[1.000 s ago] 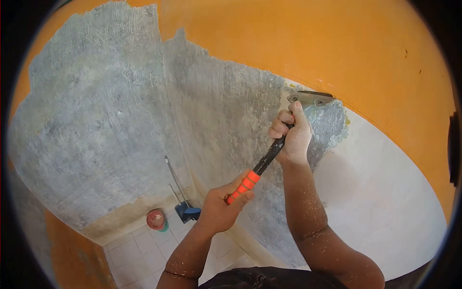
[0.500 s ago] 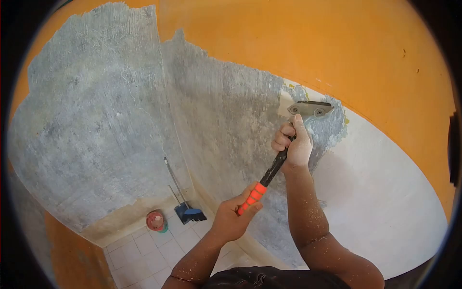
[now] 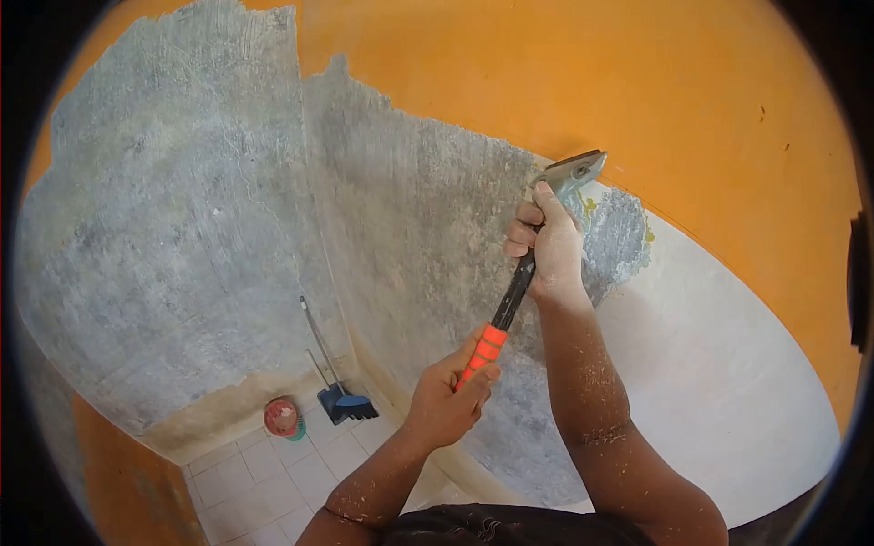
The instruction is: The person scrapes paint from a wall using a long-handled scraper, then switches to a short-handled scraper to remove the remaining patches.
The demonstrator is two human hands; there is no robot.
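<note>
A long-handled scraper (image 3: 516, 293) slants up to the right, its metal head (image 3: 577, 169) against the wall where orange paint meets the stripped area. My left hand (image 3: 449, 398) is wrapped round the orange grip at its lower end. Higher up, my right hand (image 3: 549, 238) grips the black shaft just below the head, thumb laid along it. Right of the head lies a patch of bare grey wall (image 3: 616, 232) with yellowish flecks, bordered by a smooth white surface (image 3: 710, 364). Pale dust and flakes cover my right hand and both forearms.
Orange paint (image 3: 655, 82) covers the upper wall. Rough grey wall (image 3: 182, 209) fills the left, meeting the other wall at a corner. Below, on the white floor tiles (image 3: 273, 482), stand a red bucket (image 3: 281, 417), a blue dustpan (image 3: 331, 404) and a blue broom (image 3: 356, 406).
The scraper head has moved up and left, from the grey patch to the edge of the orange paint, and is more tilted. My right hand has risen with it, and both hands keep their grip.
</note>
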